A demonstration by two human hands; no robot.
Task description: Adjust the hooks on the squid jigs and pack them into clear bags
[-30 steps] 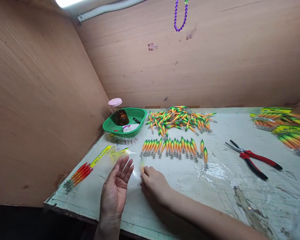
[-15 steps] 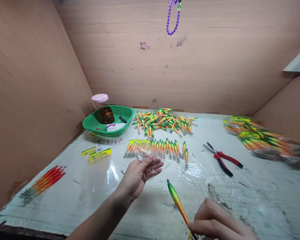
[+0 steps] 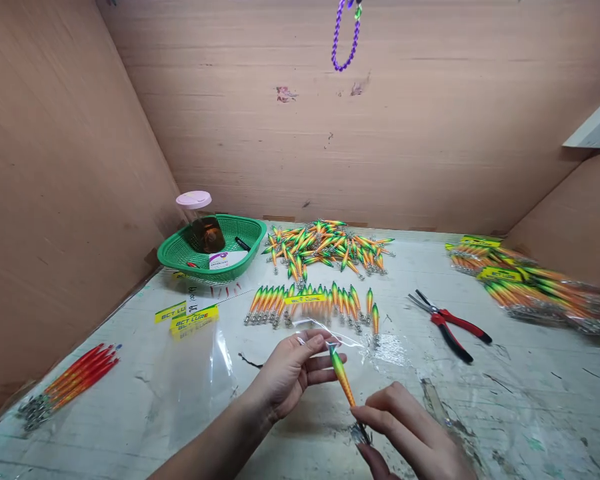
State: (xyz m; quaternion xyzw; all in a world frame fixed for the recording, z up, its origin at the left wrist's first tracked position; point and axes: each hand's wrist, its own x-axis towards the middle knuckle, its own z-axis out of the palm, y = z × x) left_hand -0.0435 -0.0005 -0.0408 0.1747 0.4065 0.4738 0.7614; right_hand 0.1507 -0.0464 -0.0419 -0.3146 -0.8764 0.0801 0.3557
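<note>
My left hand [image 3: 300,370] pinches a clear plastic bag [image 3: 353,343] whose yellow label strip reads BCT LURE. In my right hand [image 3: 405,427] is a fishing lure [image 3: 343,379], green at the tip and orange toward its hooked end, gripped near the hooks. Its green tip points away from me and meets the bag at my left fingers; whether it is inside I cannot tell. Just beyond my hands lies a row of matching lures [image 3: 267,303], partly behind the bag. A heaped pile of the same lures [image 3: 325,247] sits farther back.
A green basket [image 3: 170,257] at the back left holds a pink-lidded jar [image 3: 207,233]. Clear bags [image 3: 195,380] and red-orange lures [image 3: 77,383] lie left. Red-handled pliers [image 3: 450,327] and packed lures [image 3: 520,287] are right. Board walls enclose the table.
My right hand has brought the lure up and left, so its tip now meets the bag. The bag in my left hand has swung right, its label now over the row's middle.
</note>
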